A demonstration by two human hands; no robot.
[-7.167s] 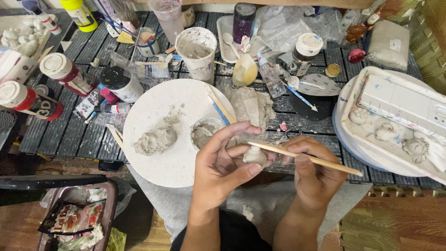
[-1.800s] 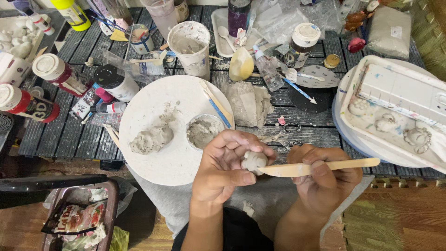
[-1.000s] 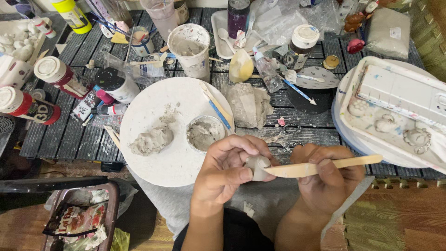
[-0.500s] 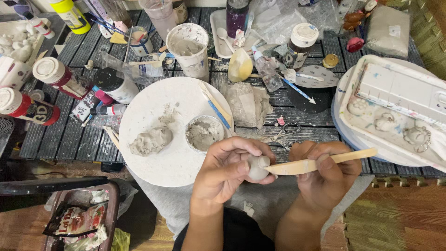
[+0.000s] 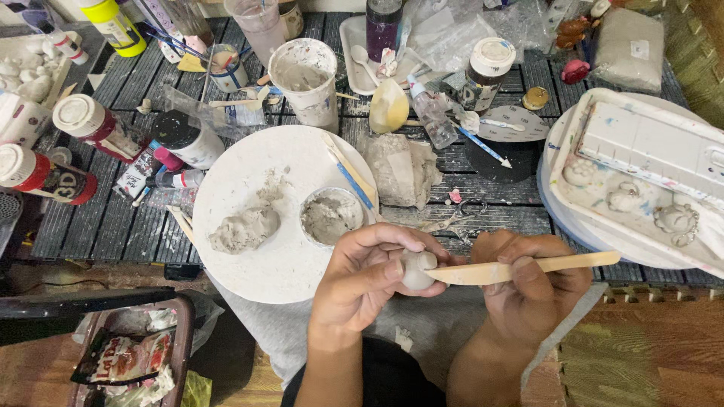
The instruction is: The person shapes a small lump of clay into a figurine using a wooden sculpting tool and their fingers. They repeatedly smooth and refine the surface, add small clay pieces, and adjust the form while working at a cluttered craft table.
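Crosswise, wooden spatula (image 5: 520, 267), tip leftward against clay ball (image 5: 417, 269).

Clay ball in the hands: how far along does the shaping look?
Done: finished clay pieces sit on the tray at right. In hand: the left hand grips a small clay ball while the right hand presses a wooden tool against it. Left: a clay lump waits on the round white board.

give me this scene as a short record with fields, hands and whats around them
left hand: left hand cups a small clay ball
right hand: right hand grips a flat wooden tool, its tip against the ball
nearby: round white board with a grey clay lump and a small clay-filled cup
right side: white tray holding pale moulded pieces
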